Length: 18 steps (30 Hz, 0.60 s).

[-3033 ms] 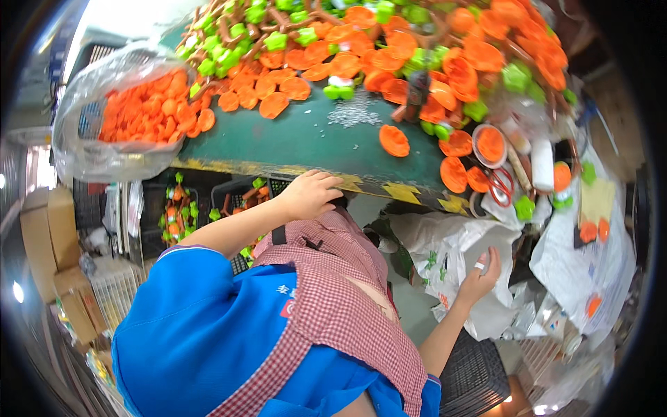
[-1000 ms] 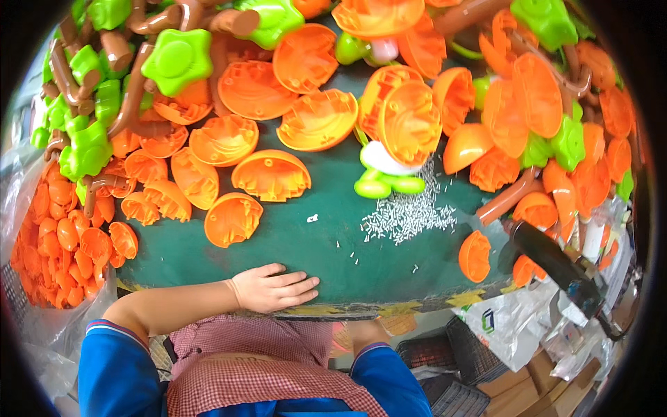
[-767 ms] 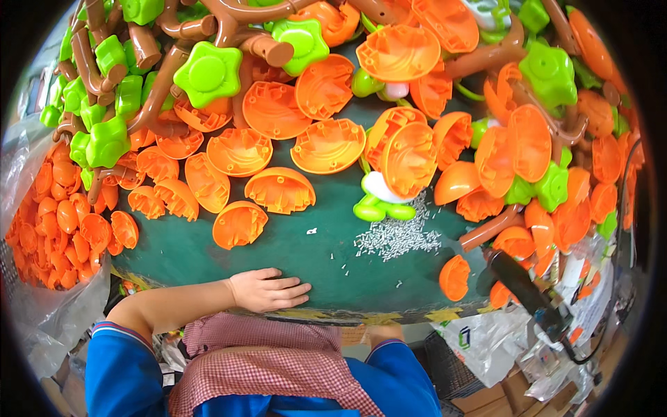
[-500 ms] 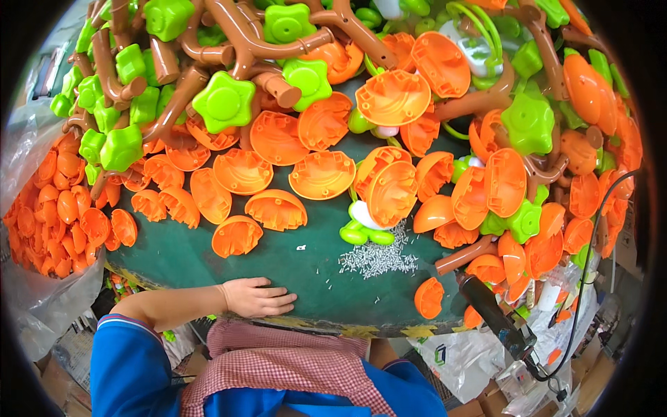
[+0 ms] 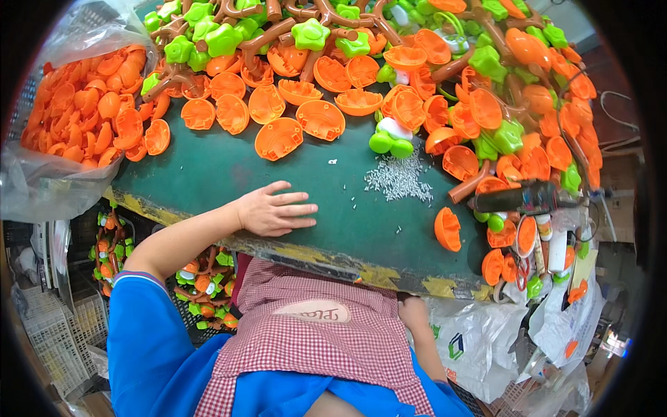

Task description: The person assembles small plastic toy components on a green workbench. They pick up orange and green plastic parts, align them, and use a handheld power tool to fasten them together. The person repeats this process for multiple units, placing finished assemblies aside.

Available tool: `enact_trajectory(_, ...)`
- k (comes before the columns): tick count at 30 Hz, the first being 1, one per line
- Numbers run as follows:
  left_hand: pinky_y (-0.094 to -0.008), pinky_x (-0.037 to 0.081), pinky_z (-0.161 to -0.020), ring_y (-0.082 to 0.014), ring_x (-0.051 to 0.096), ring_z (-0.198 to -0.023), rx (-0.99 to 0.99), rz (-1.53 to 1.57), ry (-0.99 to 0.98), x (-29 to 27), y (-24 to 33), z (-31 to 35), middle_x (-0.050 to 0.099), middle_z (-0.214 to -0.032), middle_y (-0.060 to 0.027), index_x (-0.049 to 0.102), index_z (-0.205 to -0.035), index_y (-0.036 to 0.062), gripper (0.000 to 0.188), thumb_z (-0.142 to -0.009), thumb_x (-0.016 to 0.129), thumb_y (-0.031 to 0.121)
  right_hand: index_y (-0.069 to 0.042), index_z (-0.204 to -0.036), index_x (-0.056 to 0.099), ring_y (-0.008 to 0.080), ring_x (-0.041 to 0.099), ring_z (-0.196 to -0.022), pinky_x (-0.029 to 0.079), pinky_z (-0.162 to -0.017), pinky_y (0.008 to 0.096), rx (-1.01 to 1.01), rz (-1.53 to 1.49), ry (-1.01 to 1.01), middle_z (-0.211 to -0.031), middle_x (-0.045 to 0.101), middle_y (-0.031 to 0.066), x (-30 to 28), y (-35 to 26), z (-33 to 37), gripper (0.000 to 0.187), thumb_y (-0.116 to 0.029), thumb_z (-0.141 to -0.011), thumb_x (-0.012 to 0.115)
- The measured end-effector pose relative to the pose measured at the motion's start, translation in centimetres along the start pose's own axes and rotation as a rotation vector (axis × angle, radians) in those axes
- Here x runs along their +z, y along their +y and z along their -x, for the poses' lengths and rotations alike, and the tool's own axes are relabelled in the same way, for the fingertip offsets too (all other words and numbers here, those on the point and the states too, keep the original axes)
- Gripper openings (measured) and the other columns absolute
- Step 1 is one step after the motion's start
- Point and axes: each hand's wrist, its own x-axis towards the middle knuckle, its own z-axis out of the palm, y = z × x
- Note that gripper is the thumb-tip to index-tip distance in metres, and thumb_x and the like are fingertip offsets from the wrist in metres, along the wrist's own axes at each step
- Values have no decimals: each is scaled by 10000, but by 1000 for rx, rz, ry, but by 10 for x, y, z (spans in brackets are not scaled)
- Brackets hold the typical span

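My left hand lies flat on the green tabletop near its front edge, fingers spread and holding nothing. Past its fingertips is a heap of small silvery screws, with a few strays around it. My right forearm drops in front of the table edge; the fingers of my right hand are hidden there. A lone orange half shell rests to the right of the screws. Beyond my left hand sit several hollow orange half shells. A green-and-white piece touches the screw heap.
Brown branch-like pieces and green star-shaped parts pile up at the back. A plastic bag of orange shells stands at left. A black corded tool lies at right. Finished-looking colourful pieces sit under the table.
My view has shifted, showing more of the apron and the underside of the table. My left hand stays flat on the tabletop. More of my right forearm shows.
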Motion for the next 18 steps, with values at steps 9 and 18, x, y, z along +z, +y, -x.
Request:
enact_trajectory(9, -370, 441, -973, -254, 521, -1201, -449, -222, 334, 26, -28, -185, 567, -1241, -90, 586, -1228, 65, 453, -779, 633, 102, 32, -1140, 597, 243, 548, -793, 469, -737, 337, -486, -580, 1573, -913, 568, 126, -141, -26, -13, 308, 4, -841, 665)
enact_trajectory(18, -390, 526, -844, -313, 593, -1069, -531, 109, 21, -10, -75, -223, 570, -1215, -148, 497, -1348, 177, 733, -657, 743, 199, 26, -1228, 491, 194, 557, -1030, 449, -932, 327, -342, -1206, 1303, -1154, 562, 97, -182, 8, -78, 417, -74, -881, 699)
